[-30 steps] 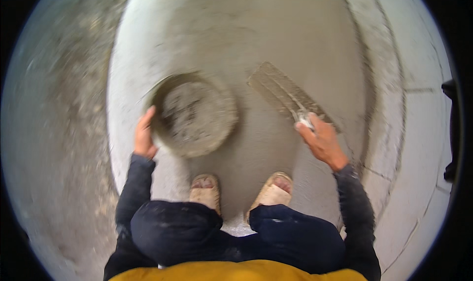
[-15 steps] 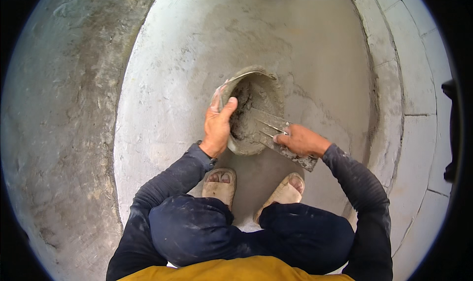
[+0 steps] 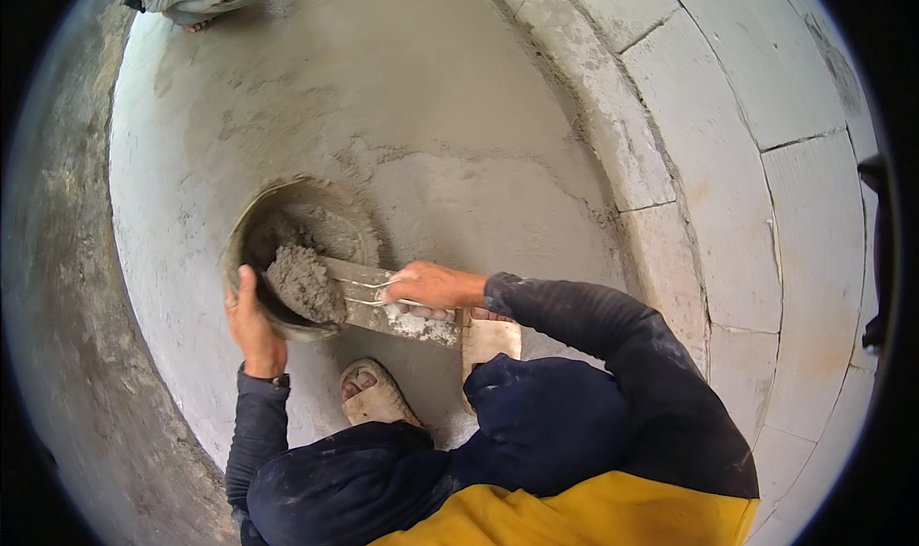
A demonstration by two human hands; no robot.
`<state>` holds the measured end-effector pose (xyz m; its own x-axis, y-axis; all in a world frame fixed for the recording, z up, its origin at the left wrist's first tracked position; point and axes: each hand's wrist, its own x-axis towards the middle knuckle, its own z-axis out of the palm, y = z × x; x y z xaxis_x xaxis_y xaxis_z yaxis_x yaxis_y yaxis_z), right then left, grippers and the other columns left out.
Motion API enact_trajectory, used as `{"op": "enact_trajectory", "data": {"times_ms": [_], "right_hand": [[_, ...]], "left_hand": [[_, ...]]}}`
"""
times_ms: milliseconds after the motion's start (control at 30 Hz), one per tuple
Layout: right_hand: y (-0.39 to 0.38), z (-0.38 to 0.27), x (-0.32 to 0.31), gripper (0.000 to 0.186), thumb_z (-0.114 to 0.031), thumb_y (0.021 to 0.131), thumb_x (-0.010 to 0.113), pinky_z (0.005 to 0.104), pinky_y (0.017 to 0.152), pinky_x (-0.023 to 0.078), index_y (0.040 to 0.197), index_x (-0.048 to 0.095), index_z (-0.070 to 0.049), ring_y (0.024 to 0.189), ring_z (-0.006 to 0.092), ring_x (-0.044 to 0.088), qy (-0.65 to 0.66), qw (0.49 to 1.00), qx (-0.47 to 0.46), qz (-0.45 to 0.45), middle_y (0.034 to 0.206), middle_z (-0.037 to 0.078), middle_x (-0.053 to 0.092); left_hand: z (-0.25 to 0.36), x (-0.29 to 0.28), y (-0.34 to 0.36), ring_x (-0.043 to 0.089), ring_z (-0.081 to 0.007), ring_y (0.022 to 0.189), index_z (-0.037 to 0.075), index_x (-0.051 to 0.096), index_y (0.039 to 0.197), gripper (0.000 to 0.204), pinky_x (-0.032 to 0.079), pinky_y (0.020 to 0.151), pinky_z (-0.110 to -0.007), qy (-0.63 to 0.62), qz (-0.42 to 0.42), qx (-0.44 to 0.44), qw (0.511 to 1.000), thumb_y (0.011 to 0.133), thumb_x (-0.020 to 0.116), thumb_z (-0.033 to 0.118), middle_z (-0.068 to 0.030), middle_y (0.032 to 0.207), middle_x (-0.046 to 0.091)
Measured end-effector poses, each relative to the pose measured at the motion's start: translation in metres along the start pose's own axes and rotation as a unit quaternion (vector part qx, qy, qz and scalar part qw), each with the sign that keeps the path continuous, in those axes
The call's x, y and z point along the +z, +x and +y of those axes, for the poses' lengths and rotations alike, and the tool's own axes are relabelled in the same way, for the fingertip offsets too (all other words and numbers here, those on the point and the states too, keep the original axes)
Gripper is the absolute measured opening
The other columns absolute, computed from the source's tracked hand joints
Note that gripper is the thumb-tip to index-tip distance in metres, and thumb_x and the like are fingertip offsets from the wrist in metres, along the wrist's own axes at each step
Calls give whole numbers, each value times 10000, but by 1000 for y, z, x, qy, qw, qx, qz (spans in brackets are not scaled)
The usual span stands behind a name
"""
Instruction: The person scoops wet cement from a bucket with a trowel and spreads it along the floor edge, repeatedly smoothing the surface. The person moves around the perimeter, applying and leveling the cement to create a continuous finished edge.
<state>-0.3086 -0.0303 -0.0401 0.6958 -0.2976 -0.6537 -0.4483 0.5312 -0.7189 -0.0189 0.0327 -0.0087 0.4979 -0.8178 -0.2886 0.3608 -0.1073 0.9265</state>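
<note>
Trowel [image 3: 375, 320], clasped in the right hand [image 3: 431, 287], points lengthwise left and slightly forward over the bucket [image 3: 311, 333].

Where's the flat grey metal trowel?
In the head view, just left of centre: the right hand grips the trowel, its end, heaped with grey mortar, over the round grey bucket that the left hand holds.

The mortar [image 3: 304, 283] looks rough and matt — the metal trowel [image 3: 407, 324], crusted.

Holding the bucket [image 3: 247, 225] at left, the plastering trowel [image 3: 369, 318] at right, bearing mortar [image 3: 304, 283] on the trowel's left end.
</note>
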Motion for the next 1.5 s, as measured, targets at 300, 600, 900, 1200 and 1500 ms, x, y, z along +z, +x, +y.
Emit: {"op": "enact_trajectory", "data": {"times_ms": [300,600,900,1200,1500], "right_hand": [[-153,113,-103,512,-443,967,636,466,767,547,1187,644,19,814,327,693,-411,787,16,460,1007,211,704],[-151,172,-115,629,-569,981,543,514,815,539,1225,603,8,945,437,705,-291,726,159,603,1035,275,720],[-125,182,-241,671,-609,955,560,532,842,531,1244,607,-5,958,452,700,-282,712,178,618,1002,304,716],[-156,156,-276,754,-600,911,585,480,972,497,1232,663,77,1142,479,643,-211,719,134,648,1173,348,672],[-125,127,-311,784,-593,914,590,446,1004,476,1223,652,125,1182,448,636,-103,814,104,562,1219,378,645]], "left_hand": [[-13,-126,44,558,-270,1296,20,497,1463,557,431,1115,-420,-68,33,-122,990,1059,567,398,-105,1442,575],[-23,-149,42,518,-320,1346,17,466,1489,678,424,1124,-457,12,79,-142,987,1025,593,494,-135,1491,523],[-11,-150,39,506,-315,1361,28,449,1505,699,418,1131,-461,16,41,-186,981,1022,594,511,-116,1503,519],[-19,-151,40,504,-324,1364,32,437,1519,724,419,1131,-467,5,111,-198,974,1019,586,533,-128,1507,515],[-16,-150,40,513,-324,1360,13,453,1507,720,424,1131,-467,25,99,-182,978,1017,594,522,-136,1506,524]]}}
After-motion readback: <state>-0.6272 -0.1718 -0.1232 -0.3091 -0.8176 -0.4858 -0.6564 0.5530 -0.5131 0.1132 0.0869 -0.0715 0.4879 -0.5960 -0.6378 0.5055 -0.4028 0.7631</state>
